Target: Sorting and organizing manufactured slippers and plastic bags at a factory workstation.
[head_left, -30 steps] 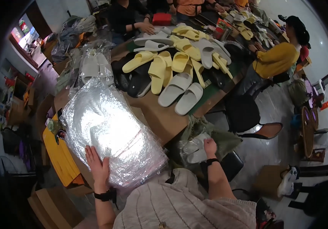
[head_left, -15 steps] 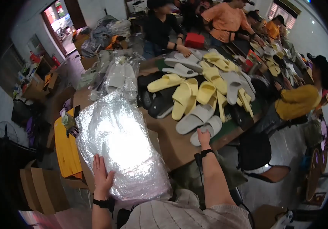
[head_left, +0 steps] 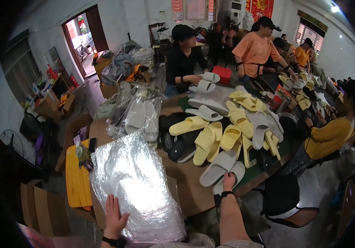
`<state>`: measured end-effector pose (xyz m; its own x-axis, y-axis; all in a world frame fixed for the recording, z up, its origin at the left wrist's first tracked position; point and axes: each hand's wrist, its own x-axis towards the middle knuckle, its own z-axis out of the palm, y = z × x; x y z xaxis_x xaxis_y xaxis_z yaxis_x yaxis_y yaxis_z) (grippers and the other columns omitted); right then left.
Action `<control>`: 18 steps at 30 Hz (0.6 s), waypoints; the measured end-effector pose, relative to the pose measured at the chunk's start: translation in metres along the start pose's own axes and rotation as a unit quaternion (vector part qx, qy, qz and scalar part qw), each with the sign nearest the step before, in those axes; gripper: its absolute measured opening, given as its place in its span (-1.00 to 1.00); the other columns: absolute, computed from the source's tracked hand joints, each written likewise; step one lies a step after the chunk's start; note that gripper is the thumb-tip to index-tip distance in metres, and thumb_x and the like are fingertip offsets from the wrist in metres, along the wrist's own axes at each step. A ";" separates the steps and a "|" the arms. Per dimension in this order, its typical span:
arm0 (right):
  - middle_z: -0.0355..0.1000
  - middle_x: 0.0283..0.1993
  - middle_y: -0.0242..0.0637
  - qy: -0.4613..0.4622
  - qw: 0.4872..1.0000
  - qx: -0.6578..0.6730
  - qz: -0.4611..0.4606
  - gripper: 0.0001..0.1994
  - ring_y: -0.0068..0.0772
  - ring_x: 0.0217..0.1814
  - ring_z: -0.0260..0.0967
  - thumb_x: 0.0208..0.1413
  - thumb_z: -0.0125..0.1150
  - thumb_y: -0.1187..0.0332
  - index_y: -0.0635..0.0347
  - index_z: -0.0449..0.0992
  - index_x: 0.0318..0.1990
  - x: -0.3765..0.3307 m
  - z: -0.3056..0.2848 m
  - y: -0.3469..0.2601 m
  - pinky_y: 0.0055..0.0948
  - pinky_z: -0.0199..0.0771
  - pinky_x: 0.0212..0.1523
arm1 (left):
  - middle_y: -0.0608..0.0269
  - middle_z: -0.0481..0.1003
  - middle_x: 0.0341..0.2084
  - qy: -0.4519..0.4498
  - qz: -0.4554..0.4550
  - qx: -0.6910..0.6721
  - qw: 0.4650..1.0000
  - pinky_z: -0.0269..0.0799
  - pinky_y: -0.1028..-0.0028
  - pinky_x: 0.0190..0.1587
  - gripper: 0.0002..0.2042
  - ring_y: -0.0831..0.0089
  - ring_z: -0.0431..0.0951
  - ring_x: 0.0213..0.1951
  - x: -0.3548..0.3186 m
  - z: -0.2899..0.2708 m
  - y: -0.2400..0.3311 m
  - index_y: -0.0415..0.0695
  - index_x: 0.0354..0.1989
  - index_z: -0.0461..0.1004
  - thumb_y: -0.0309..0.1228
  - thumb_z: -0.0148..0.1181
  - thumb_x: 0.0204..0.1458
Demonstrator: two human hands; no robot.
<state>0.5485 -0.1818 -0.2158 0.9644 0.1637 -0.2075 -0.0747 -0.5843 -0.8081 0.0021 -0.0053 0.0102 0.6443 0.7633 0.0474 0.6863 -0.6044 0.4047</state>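
My left hand [head_left: 114,217] lies flat, fingers stretched out, on a stack of shiny clear plastic bags [head_left: 134,175] at the near left of the table. With its fingers closed on the near grey slipper [head_left: 238,170], my right hand [head_left: 228,182] is at the front of the pile. Another grey slipper [head_left: 218,169] lies right beside it, partly overlapping. Beyond them are several yellow slippers [head_left: 204,144], more grey ones [head_left: 260,130] and black ones [head_left: 184,149]. My right fingertips are partly hidden.
Bagged grey slippers [head_left: 142,118] lie behind the plastic stack. A yellow board [head_left: 77,177] and a phone [head_left: 92,144] are on the left. Across the table, a person in black [head_left: 184,62] holds grey slippers. A black chair [head_left: 283,196] stands at the right, near a person in yellow [head_left: 330,134].
The view has tilted upward, so the scene sits lower. Across the table, the person in black has lifted grey slippers from the pile. My hands stay on the plastic stack and the near slipper.
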 end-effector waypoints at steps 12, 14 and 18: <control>0.48 -0.13 0.17 0.039 0.965 -0.204 -0.159 -0.64 0.23 -0.09 0.42 0.23 0.16 0.17 0.40 0.57 -0.26 -0.103 -0.037 0.055 0.06 0.44 -0.06 | -0.34 -0.09 0.45 0.002 0.007 -0.017 1.000 -0.31 -0.03 0.48 -0.12 -0.18 -0.16 0.49 -0.002 0.002 -0.009 -0.43 0.38 0.07 0.08 0.15 0.12; 0.47 -0.10 0.20 0.079 0.984 -0.076 -0.143 -0.61 0.26 -0.07 0.41 0.23 0.14 0.16 0.45 0.55 -0.24 -0.115 -0.036 0.052 0.06 0.43 -0.03 | -0.35 -0.09 0.45 0.005 0.016 -0.016 1.000 -0.30 -0.04 0.47 -0.11 -0.19 -0.16 0.49 -0.001 0.009 -0.016 -0.43 0.38 0.07 0.10 0.15 0.12; 0.40 -0.38 0.12 0.073 0.988 0.063 -0.117 -0.63 0.13 -0.29 0.35 0.24 0.14 0.22 0.45 0.38 -0.41 -0.151 -0.048 0.004 -0.03 0.34 -0.20 | -0.36 -0.08 0.45 0.038 0.040 -0.018 0.998 -0.26 -0.10 0.45 -0.12 -0.24 -0.14 0.48 -0.006 0.019 -0.029 -0.43 0.37 0.09 0.10 0.16 0.11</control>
<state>0.4146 -0.2466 -0.1612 0.9848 0.1600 0.0678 0.1324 -0.4381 -0.8891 -0.0151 0.0032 -0.0195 0.6679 0.7290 0.1499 0.6200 -0.6565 0.4297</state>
